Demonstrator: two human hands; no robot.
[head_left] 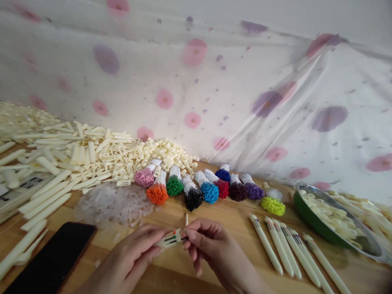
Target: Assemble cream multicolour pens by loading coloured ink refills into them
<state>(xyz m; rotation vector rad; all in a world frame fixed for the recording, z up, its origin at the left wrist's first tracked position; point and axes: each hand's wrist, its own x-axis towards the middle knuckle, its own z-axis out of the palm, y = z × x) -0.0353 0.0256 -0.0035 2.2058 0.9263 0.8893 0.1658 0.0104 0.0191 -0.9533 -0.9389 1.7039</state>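
Toward the counter's near edge (174, 274), the left hand (136, 250) has its grip closed around a pen piece (170, 240); the right hand (211, 243) pinches a thin dark stick (184, 238) at its end. Working room runs between phone (51, 262) and pens (300, 255), below colored bundles (193, 198).

Pen parts (169, 153) heaped on a table (235, 220) suggest a workshop.

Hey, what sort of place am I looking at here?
Probably a small, perhaps makeshift, pen workshop: colour-sorted bundles of thin sticks, a heap of loose cream plastic parts and a row of what look like multicolour pens share a wooden table.
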